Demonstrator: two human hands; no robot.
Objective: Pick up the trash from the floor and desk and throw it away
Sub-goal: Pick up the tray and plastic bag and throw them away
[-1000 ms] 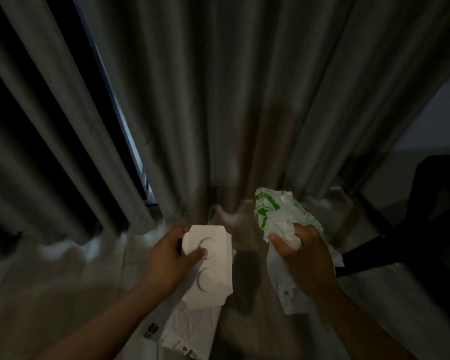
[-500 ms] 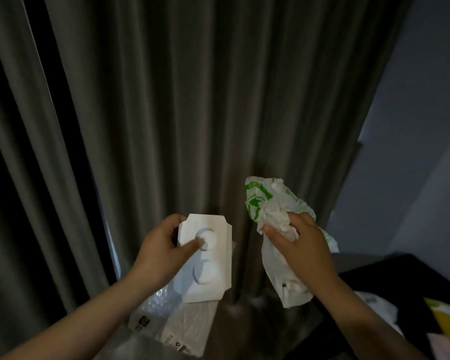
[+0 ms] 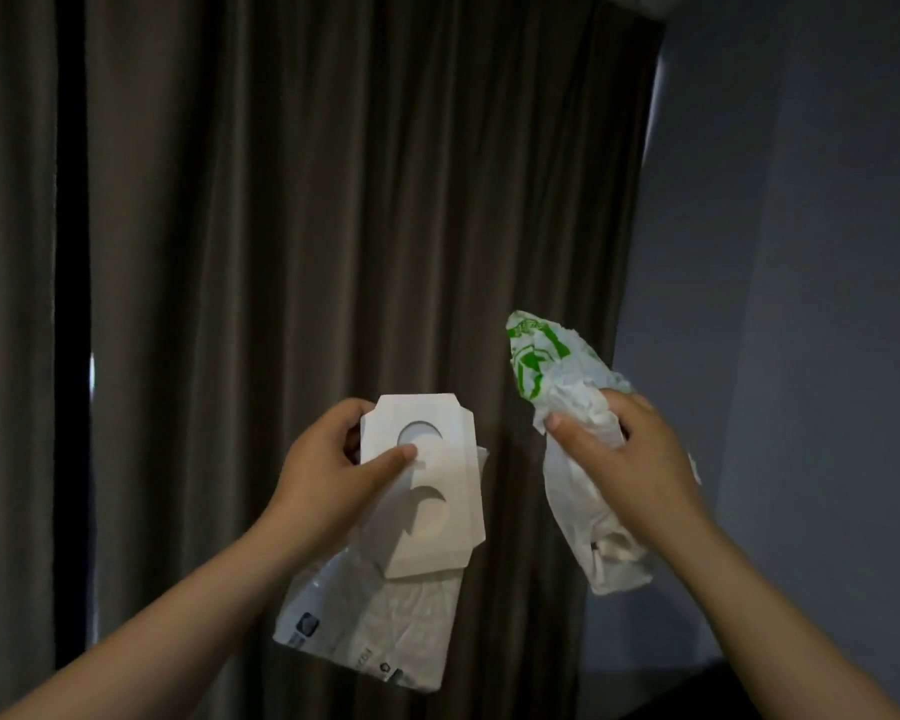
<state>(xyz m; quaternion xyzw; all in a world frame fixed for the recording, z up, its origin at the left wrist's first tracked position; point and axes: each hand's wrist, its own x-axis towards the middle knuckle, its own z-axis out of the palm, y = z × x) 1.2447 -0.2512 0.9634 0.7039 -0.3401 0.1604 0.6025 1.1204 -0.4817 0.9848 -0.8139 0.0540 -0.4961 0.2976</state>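
Looks like room in someone's home, bedroom or living room, can't tell which. Heavy brown pleated curtains (image 3: pixel 333 200) fill most of view, dark gap (image 3: pixel 71 304) between panels with thin sliver of daylight (image 3: pixel 92 376), plain bluish-grey painted wall (image 3: pixel 801 252) on right. Pretty dim overall.

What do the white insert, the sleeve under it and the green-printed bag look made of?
Insert: likely matte cardboard, stiff, flat, with clean die-cut holes. Sleeve: seemingly thin glossy plastic film, translucent, wrinkled. Bag: probably thin plastic, crumpled, faint sheen; paper not excluded.
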